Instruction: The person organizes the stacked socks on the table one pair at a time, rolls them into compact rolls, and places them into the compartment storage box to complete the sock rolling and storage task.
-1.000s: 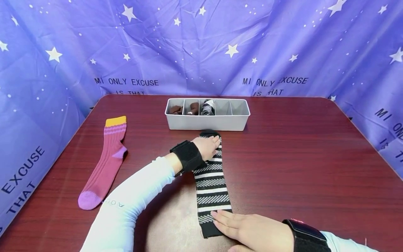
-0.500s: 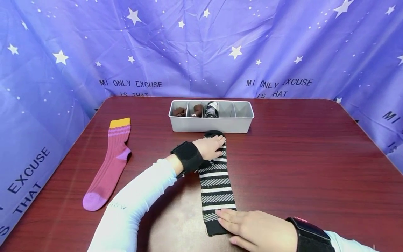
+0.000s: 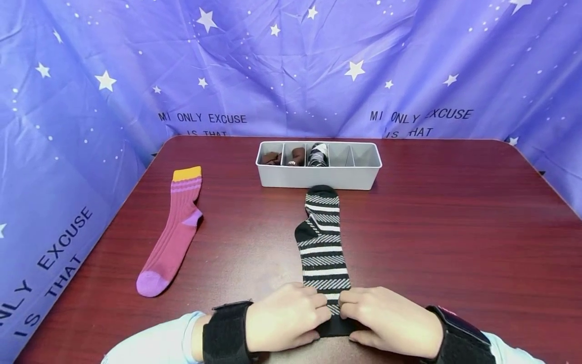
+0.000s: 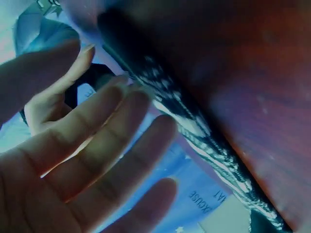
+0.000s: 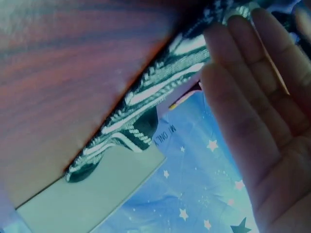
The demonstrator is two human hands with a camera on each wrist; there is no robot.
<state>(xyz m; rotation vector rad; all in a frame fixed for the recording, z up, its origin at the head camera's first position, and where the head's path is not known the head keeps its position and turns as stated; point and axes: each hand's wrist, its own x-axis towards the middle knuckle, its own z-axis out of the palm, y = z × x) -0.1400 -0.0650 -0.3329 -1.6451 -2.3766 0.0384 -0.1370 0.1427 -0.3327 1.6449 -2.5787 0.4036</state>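
A black-and-white striped sock [image 3: 323, 258] lies flat on the table, toe toward the grey box and black cuff [image 3: 335, 326] toward me. My left hand [image 3: 286, 318] touches the left side of the cuff end, its fingers lightly bent. On the cuff's other side is my right hand [image 3: 391, 318], fingertips on the stripes and thumb by the cuff edge. Long, loose fingers [image 4: 141, 131] meet the sock's surface in the left wrist view. Nearly straight fingers [image 5: 233, 97] reach the sock in the right wrist view. Neither hand visibly pinches the fabric.
A pink sock [image 3: 177, 227] with yellow cuff lies at the left. Beyond the striped toe stands a grey divided box [image 3: 318, 178], with brown bundles [image 3: 297, 155] in its two left compartments and a black-and-white bundle [image 3: 318, 155] in the third. A purple curtain [image 3: 291, 71] hangs behind the table.
My left hand has come back from the toe end to the cuff, uncovering the sock's heel and foot. The right hand has shifted slightly at the cuff, its fingers more bent.
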